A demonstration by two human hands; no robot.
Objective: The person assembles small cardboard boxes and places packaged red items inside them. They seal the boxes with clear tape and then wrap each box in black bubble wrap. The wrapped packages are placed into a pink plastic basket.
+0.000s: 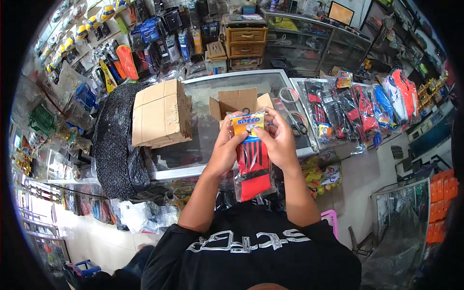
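Both hands hold a clear plastic pack of red socks (254,181) with black stripes and a yellow and blue header card. My left hand (224,148) grips the card's left side, its thumb across the front. On the opposite side my right hand (280,141) pinches the card, its thumb close to the other one. The pack hangs upright in front of my chest. Just beyond it an open cardboard box (237,96) stands on the glass counter (200,87); its inside is mostly hidden by my hands.
Left on the counter are stacked cardboard pieces (158,113), beside a black textured wrap (115,140). To the right lie scissors (300,126) and a tape roll (289,95). Several packed sports goods (365,108) cover the right counter. Wooden drawers (246,36) stand behind.
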